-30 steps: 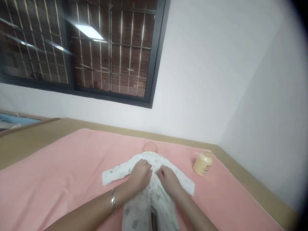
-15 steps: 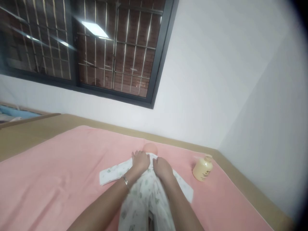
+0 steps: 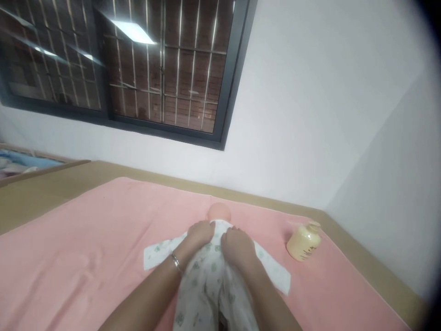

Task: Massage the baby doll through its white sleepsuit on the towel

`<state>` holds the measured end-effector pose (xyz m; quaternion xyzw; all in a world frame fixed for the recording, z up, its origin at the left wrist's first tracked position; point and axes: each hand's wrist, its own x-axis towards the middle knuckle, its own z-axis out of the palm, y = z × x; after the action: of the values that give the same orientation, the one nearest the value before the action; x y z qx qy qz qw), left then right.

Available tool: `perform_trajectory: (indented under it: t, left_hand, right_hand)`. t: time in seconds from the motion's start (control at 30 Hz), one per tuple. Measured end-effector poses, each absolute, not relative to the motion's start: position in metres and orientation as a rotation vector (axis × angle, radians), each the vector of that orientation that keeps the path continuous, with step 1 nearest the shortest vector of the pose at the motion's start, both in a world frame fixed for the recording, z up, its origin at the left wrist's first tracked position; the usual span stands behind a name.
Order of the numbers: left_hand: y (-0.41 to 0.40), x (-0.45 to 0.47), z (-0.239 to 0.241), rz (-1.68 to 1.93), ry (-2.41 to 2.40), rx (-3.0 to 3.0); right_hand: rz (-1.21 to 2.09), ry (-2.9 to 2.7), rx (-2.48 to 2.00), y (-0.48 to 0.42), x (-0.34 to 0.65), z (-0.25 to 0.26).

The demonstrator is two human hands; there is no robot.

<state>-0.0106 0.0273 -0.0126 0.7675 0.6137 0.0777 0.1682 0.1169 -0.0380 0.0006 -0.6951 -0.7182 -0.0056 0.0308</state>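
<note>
White sleepsuit with small green print (image 3: 210,276), dressed on a pinkish bald-headed doll (image 3: 218,212), stretched lengthwise on the pink cloth (image 3: 86,257) over the tan desk (image 3: 41,193), head end far, legs toward the camera. Left hand (image 3: 200,232) and right hand (image 3: 237,246) side by side, palms down on the chest just below the collar, equally near, fingers curled onto fabric; pinching or merely pressing, impossible to tell. Cream-yellow squat bottle (image 3: 303,242) well apart, right of the doll.
</note>
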Motion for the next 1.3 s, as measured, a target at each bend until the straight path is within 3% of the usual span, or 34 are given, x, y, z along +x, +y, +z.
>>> perform_trajectory:
  t: [0.37, 0.67, 0.83, 1.0, 1.17, 1.3]
  left_hand:
    - [-0.007, 0.0, -0.014, 0.203, 1.773, 2.388]
    - [0.035, -0.017, -0.025, 0.283, 1.791, 2.146]
    - [0.0, -0.011, -0.018, 0.311, 1.792, 2.323]
    - [-0.021, -0.001, -0.016, 0.09, 1.681, 2.674]
    - [0.012, -0.01, -0.021, 0.374, 1.701, 2.291]
    - [0.028, -0.017, -0.023, 0.338, 1.691, 2.203]
  right_hand:
    - [0.384, -1.901, -2.26, -0.015, 0.157, 0.001]
    - [0.381, -1.941, -2.15, -0.034, 0.141, 0.011]
    - [0.471, -1.82, -2.24, -0.009, 0.159, -0.006]
    - [0.433, -1.874, -2.194, -0.021, 0.153, 0.003]
    - [0.299, -2.096, -2.09, -0.041, 0.137, 0.016]
    - [0.321, -2.032, -2.087, -0.031, 0.14, 0.007]
